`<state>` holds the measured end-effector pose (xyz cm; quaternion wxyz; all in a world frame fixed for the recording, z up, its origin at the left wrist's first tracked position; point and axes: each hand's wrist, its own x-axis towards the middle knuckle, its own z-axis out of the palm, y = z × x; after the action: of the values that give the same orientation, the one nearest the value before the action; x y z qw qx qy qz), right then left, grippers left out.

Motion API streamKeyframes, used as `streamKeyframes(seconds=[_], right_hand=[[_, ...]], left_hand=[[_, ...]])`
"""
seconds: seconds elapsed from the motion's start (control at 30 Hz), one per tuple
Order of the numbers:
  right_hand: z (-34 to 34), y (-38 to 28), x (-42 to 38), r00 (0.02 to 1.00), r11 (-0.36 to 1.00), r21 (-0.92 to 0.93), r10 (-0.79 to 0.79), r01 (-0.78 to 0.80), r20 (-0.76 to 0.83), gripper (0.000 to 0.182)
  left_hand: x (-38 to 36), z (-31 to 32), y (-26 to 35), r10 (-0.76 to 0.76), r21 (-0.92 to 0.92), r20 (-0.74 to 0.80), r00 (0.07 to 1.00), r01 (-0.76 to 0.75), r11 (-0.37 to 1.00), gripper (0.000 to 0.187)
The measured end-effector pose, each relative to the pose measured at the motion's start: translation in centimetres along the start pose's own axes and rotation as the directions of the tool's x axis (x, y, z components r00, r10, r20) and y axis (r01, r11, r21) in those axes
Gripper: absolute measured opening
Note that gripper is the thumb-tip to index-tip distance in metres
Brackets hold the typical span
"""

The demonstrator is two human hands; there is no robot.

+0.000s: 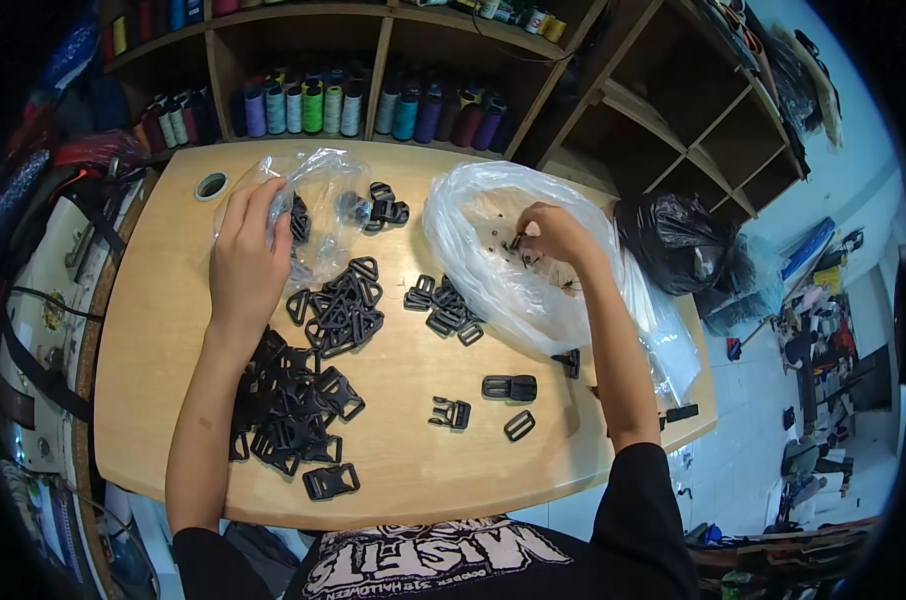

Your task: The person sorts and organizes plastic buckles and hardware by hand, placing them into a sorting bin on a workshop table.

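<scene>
My left hand [248,255] is closed on the edge of a clear plastic bag [328,215] at the upper left, with black parts inside it. My right hand [556,235] reaches into an open white plastic bag [463,240], its fingers bent together around small dark pieces too small to name. Between the bags lie black buckles [385,207] and a small heap of black slides [445,308]. Below my left hand are black triangular rings [343,310] and a larger pile of black buckles [288,405].
Single parts, among them a buckle [450,412] and a slide [519,426], lie near the front. A tape roll [211,186] sits at the back left. Thread spools [313,108] fill the shelf behind. A black bag [678,240] is at the right.
</scene>
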<state>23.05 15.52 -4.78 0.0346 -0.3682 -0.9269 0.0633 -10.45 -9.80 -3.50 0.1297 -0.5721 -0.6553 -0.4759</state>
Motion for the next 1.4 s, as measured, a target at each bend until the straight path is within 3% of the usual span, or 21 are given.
streamKeyframes(seconds=[0.03, 0.1, 0.17, 0.23, 0.4, 0.47, 0.5, 0.57, 0.67, 0.73, 0.8, 0.93, 1.0, 1.13, 1.23, 1.3, 1.33, 1.37, 1.4], right_hand=[[-0.3, 0.4, 0.0, 1.0, 1.0, -0.001, -0.002, 0.002, 0.0, 0.021], [-1.1, 1.0, -0.4, 0.998, 0.981, 0.186, 0.065, -0.06, -0.021, 0.019], [-1.6, 1.1, -1.4, 0.992, 0.98, 0.193, 0.059, -0.037, -0.111, 0.02], [-2.6, 0.6, -2.3, 0.969, 0.981, 0.138, 0.16, -0.135, -0.187, 0.021], [-3.8, -0.2, -4.2, 0.953, 0.947, 0.265, 0.237, -0.182, -0.19, 0.023], [-3.4, -0.3, -4.7, 0.93, 0.761, 0.606, 0.356, -0.231, -0.093, 0.021], [-3.1, -0.9, -4.9, 0.93, 0.759, 0.608, 0.357, -0.232, -0.092, 0.021], [-2.4, -2.7, -5.1, 0.935, 0.55, 0.827, 0.341, -0.113, -0.099, 0.022], [-1.8, -5.6, -6.2, 0.954, 0.637, 0.756, 0.294, -0.151, -0.057, 0.016], [-0.7, -7.7, -6.8, 0.985, 0.735, 0.676, 0.153, -0.056, -0.085, 0.015], [0.3, -10.4, -7.4, 0.982, 0.897, 0.427, -0.036, 0.115, -0.188, 0.015], [2.4, -12.9, -8.1, 0.967, 0.912, 0.379, -0.067, 0.159, -0.244, 0.014], [3.8, -12.9, -8.0, 0.927, 0.978, 0.129, -0.109, 0.164, -0.358, 0.017], [3.8, -12.3, -8.3, 0.945, 0.984, 0.089, -0.118, 0.152, -0.305, 0.023], [2.6, -11.7, -8.4, 0.971, 0.962, 0.253, -0.043, 0.104, -0.237, 0.029], [2.0, -11.1, -8.2, 0.98, 0.758, 0.65, 0.168, -0.059, -0.107, 0.036], [0.7, -11.5, -8.4, 0.942, 0.41, 0.87, 0.297, -0.275, 0.158, 0.043], [0.7, -11.3, -8.4, 0.941, 0.408, 0.87, 0.297, -0.276, 0.16, 0.043], [0.8, -11.0, -8.4, 0.935, 0.088, 0.963, 0.275, -0.256, 0.223, 0.048]], left_hand=[[0.0, 0.0, -0.1, -0.001, 0.001, -0.002, 1.0, 0.001, 1.0, 0.033], [0.0, 0.1, -0.3, 0.039, 0.038, -0.015, 0.999, -0.039, 0.999, 0.032], [0.1, 0.0, -0.4, 0.029, 0.031, -0.009, 1.0, -0.028, 0.999, 0.032], [0.0, 0.0, -0.3, 0.016, 0.022, -0.001, 1.0, -0.016, 1.0, 0.032], [0.0, 0.0, -0.2, 0.017, 0.04, -0.002, 1.0, -0.017, 0.999, 0.032], [0.0, 0.1, -0.3, 0.021, 0.04, -0.003, 1.0, -0.021, 0.999, 0.032], [0.0, 0.1, -0.3, 0.027, 0.038, -0.003, 1.0, -0.027, 0.999, 0.032], [0.0, 0.1, -0.3, 0.029, 0.031, 0.001, 1.0, -0.029, 0.999, 0.032], [0.0, 0.1, -0.3, 0.028, 0.034, -0.003, 1.0, -0.028, 0.999, 0.032], [0.0, 0.1, -0.3, 0.026, 0.04, -0.003, 1.0, -0.025, 0.999, 0.032], [0.0, 0.1, -0.4, 0.028, 0.049, -0.003, 1.0, -0.028, 0.998, 0.032], [-0.1, 0.1, -0.4, 0.045, 0.057, -0.005, 0.999, -0.044, 0.997, 0.032], [0.0, 0.1, -0.3, 0.027, 0.062, -0.001, 1.0, -0.027, 0.998, 0.033], [0.0, 0.1, -0.4, 0.014, 0.046, 0.0, 1.0, -0.014, 0.999, 0.032], [0.1, 0.2, -0.6, 0.034, 0.067, -0.01, 0.999, -0.033, 0.997, 0.032], [0.0, 0.2, -0.5, 0.05, 0.05, -0.009, 0.999, -0.05, 0.998, 0.032], [0.0, 0.2, -0.5, 0.049, 0.051, -0.007, 0.999, -0.049, 0.997, 0.032], [0.0, 0.2, -0.5, 0.046, 0.053, -0.004, 0.999, -0.045, 0.998, 0.032], [0.0, 0.2, -0.4, 0.043, 0.055, 0.0, 0.999, -0.043, 0.998, 0.032]])
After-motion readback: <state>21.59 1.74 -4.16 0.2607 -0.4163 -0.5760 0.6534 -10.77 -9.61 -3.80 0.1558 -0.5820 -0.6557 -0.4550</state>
